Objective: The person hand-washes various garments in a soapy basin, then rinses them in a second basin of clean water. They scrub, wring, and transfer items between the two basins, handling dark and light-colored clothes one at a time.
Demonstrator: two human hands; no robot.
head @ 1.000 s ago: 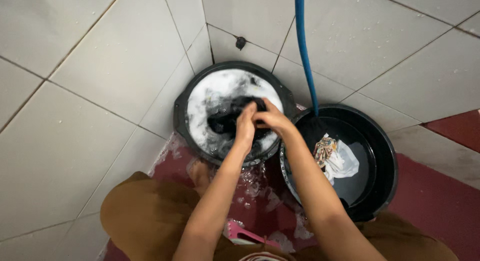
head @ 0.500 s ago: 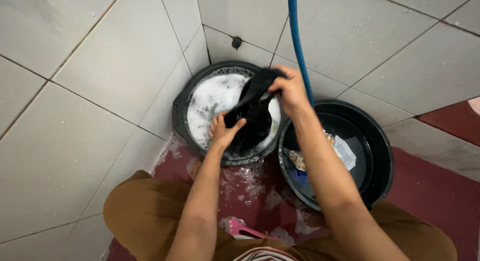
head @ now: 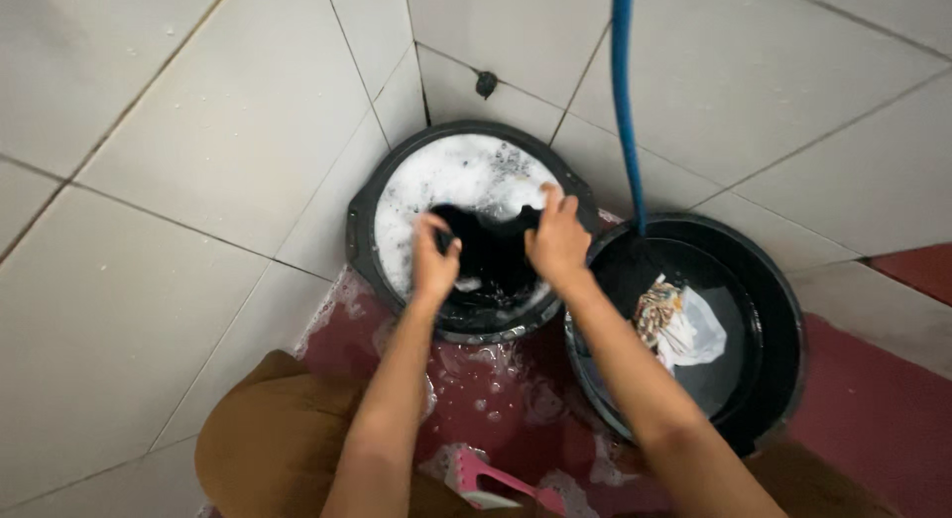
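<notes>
A black basin point(head: 362, 226) full of white suds stands in the tiled corner. Over it both my hands grip a wet black cloth point(head: 491, 250). My left hand point(head: 434, 262) holds its left edge and my right hand point(head: 558, 240) holds its right edge, so the cloth is stretched between them just above the foam. The lower part of the cloth hangs into the suds.
A second black basin point(head: 783, 310) to the right holds water with a white cloth and a patterned cloth point(head: 679, 322). A blue hose point(head: 625, 92) runs down the wall into it. The red floor point(head: 873, 409) is wet; a pink stool point(head: 496, 478) sits between my knees.
My right hand has come down from high over the basin's far rim. Both hands now hold the black cloth level and spread apart, low over the suds.
</notes>
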